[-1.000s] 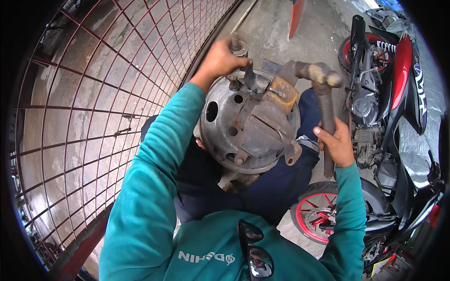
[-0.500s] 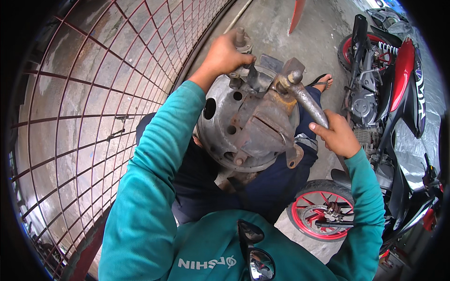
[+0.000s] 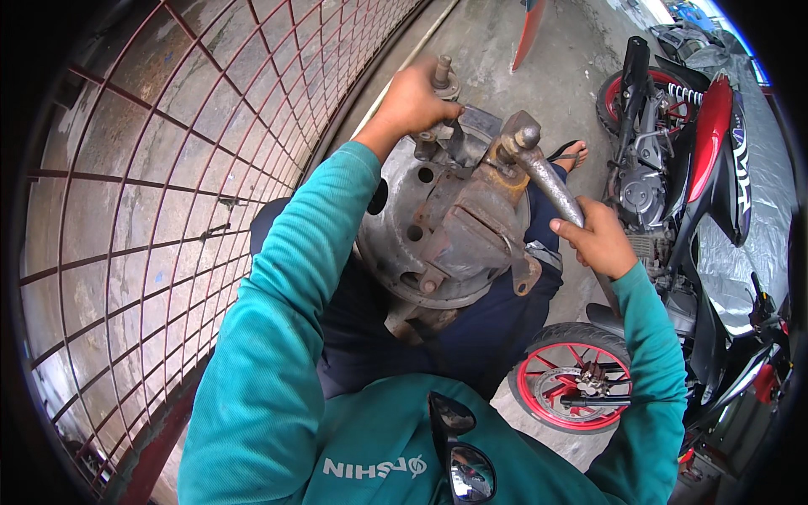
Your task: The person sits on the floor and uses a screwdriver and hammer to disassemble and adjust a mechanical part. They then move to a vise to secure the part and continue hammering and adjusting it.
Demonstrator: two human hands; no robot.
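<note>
A rusty bench vise [image 3: 471, 220] stands on an upturned steel wheel rim [image 3: 389, 229] between my legs. At the far left of the vise, my left hand [image 3: 415, 103] is closed around a worn metal part with an upright stud [image 3: 442, 72]; its lower portion is partly hidden by my fingers and thumb. My right hand [image 3: 604, 240] is wrapped around a thick metal bar handle [image 3: 551, 181]. The bar slants away to a round knob by the far end of the vise. Below my fist its lower end runs on beside my sleeve.
Red wire mesh [image 3: 151, 202] rises along the left side. A black and red motorcycle [image 3: 656, 185] stands close on the right, its front wheel [image 3: 572, 379] near my right forearm. Dark sunglasses [image 3: 463, 454] hang on my green shirt. A sandalled foot [image 3: 570, 156] rests beyond the vise.
My view has shifted slightly. Both hands keep their grips, and the vise, bar and stud part stay in nearly the same places relative to one another.
</note>
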